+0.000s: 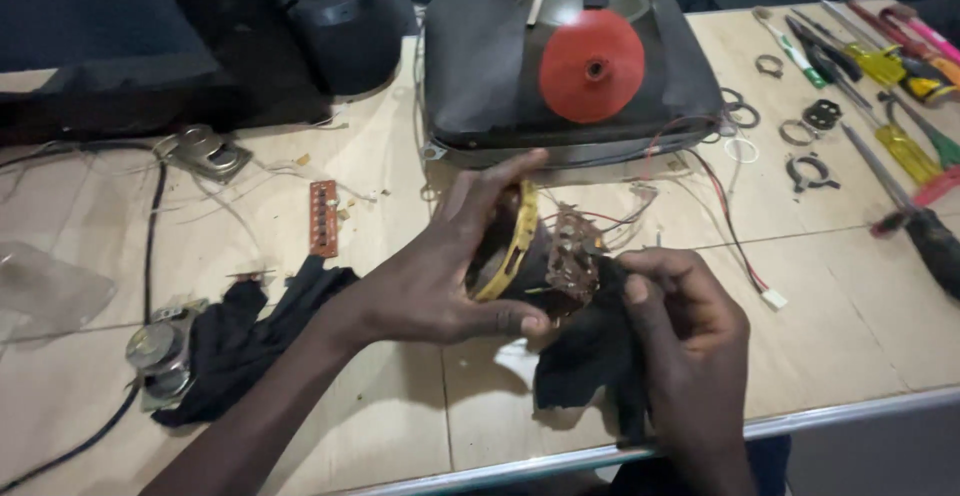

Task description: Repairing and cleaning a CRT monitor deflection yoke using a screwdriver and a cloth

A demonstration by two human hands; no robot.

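In the head view, the left hand is cupping a deflection yoke, a cone-shaped coil assembly with a yellow plastic ring and brownish copper windings. Its fingers are curling over the top of the yellow ring at about 12 o'clock, while the thumb is pressing underneath at about 6 o'clock, so this hand is clamped on the yoke. The yoke is sitting just above the tabletop, near the front edge, with its wide ring facing 9 o'clock into the left palm and its narrow wound end pointing toward 3 o'clock.

The right hand is lying at 4 o'clock from the yoke, touching its winding end through a black cloth. Its fingers are pinched together on the cloth, pressing it against the copper coils. The yoke's long axis is running left to right between the two hands, and both are in contact with it.

At 12 o'clock from the hands, a picture tube with a red suction cap is lying on the tabletop. Screwdrivers and metal rings are lying at 2 o'clock, well apart. A second dark rag is lying at 9 o'clock.
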